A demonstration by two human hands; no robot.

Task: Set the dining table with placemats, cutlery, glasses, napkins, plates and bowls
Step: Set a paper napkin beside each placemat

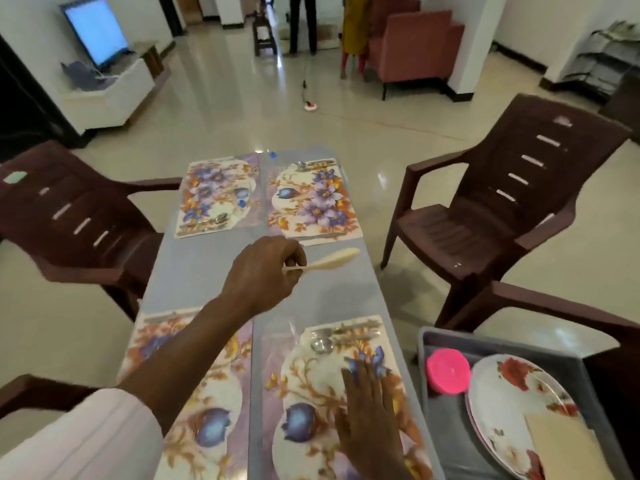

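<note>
Cream plastic in the left hand (pixel 259 271): a spoon (pixel 327 260) gripped by the handle end, fingers curled round it, bowl pointing toward three o'clock, above the bare grey middle of the table (pixel 194 271). At five o'clock from the spoon, the right hand (pixel 367 407) flat on the near-right placemat (pixel 304 375), fingers straight and close together, holding nothing.

Four floral mats in all: near-left placemat (pixel 211 427) at seven o'clock, partly under the left forearm; far-left placemat (pixel 214 195) at eleven; far-right placemat (pixel 311 202) at twelve. Metal cutlery (pixel 332 336) along the far edge of the near-right placemat; more on the two far mats, too blurred to sort.

At four o'clock, just beside the table, a grey tray (pixel 446 420) holding a pink round piece (pixel 448 374), stacked floral plates (pixel 509 400) and a beige sheet (pixel 561 445) lying over them. Brown plastic chairs (pixel 502 216) at two and nine o'clock.
</note>
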